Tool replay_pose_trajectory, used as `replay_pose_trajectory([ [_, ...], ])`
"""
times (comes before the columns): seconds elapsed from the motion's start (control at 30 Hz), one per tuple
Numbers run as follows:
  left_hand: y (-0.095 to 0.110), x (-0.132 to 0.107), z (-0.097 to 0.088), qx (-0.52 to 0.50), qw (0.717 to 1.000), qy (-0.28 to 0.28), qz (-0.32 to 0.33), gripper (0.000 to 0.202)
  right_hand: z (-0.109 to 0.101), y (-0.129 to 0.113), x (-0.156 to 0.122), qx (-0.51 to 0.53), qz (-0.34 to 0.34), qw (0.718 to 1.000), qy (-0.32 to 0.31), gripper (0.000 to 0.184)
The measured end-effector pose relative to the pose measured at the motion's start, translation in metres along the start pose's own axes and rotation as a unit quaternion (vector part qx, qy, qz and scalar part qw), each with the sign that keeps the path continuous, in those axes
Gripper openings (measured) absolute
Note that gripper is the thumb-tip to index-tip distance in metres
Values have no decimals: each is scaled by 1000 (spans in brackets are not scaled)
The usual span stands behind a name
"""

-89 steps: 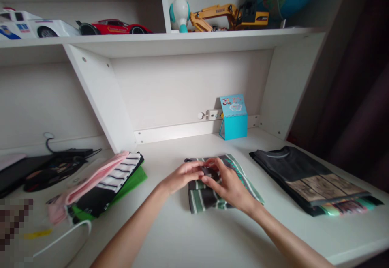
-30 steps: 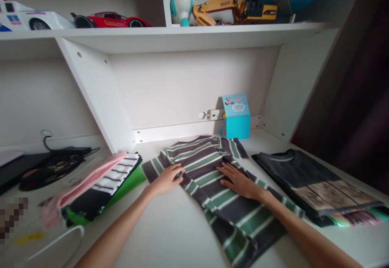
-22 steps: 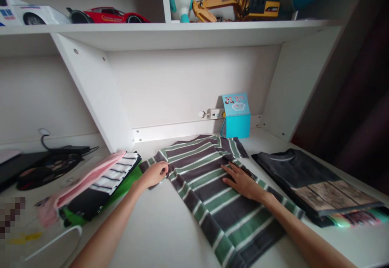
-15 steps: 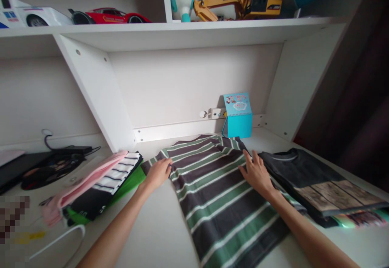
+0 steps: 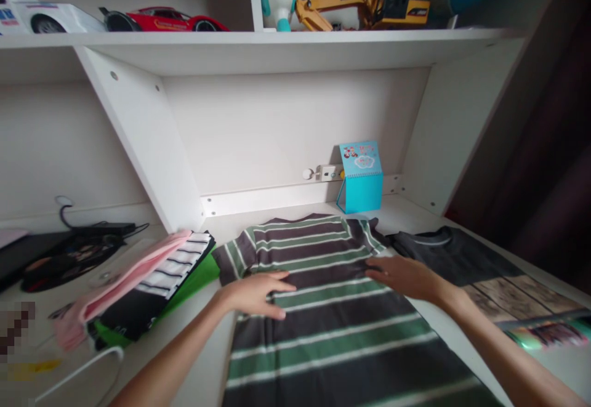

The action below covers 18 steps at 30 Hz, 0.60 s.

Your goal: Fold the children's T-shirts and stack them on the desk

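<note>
A striped T-shirt (image 5: 332,327) in dark grey, green and white lies spread on the white desktop, its neck toward the back and both short sleeves out to the sides. My left hand (image 5: 258,293) rests on its left side below the sleeve, fingers apart and stretched over the cloth. On the opposite side, my right hand (image 5: 404,274) lies palm down with extended fingers at the shirt's edge just under the right sleeve. Neither hand grips the fabric. The hem runs out of view at the bottom.
Folded clothes (image 5: 157,278) in pink, striped, black and green lie left. A folded dark shirt (image 5: 498,271) tops a pile at right. A blue desk calendar (image 5: 362,179) stands behind, beside a power strip (image 5: 329,173). Above, a shelf (image 5: 323,40) holds toy vehicles and a globe.
The shirt has been opened out wider and flatter, its right side and sleeve now spread. My left hand has moved onto the cloth, and my right hand has turned inward and lower.
</note>
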State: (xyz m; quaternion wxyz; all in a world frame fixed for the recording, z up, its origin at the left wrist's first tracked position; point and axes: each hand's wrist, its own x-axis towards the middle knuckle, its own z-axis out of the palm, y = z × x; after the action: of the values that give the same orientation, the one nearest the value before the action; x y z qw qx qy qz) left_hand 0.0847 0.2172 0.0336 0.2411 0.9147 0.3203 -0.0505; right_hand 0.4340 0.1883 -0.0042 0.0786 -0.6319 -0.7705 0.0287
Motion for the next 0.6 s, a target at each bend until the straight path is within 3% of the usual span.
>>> replay_pose_trajectory([
  [0.1, -18, 22, -9, 31, 985, 162, -58, 51, -6, 0, 43, -8, 40, 999, 13, 46],
  [0.17, -31, 42, -5, 64, 965, 214, -139, 56, 9, -4, 72, -8, 66, 998, 11, 51],
  [0.3, -61, 65, 2, 41, 949, 161, -267, 73, 46, -3, 106, 0, 123, 992, -26, 64],
  [0.47, -92, 63, -15, 10, 960, 109, -257, 82, 56, 27, 126, 10, 117, 992, -45, 67],
  [0.6, -118, 63, -24, 16, 940, 139, -311, 80, 59, 44, 138, 0, 113, 993, -36, 65],
])
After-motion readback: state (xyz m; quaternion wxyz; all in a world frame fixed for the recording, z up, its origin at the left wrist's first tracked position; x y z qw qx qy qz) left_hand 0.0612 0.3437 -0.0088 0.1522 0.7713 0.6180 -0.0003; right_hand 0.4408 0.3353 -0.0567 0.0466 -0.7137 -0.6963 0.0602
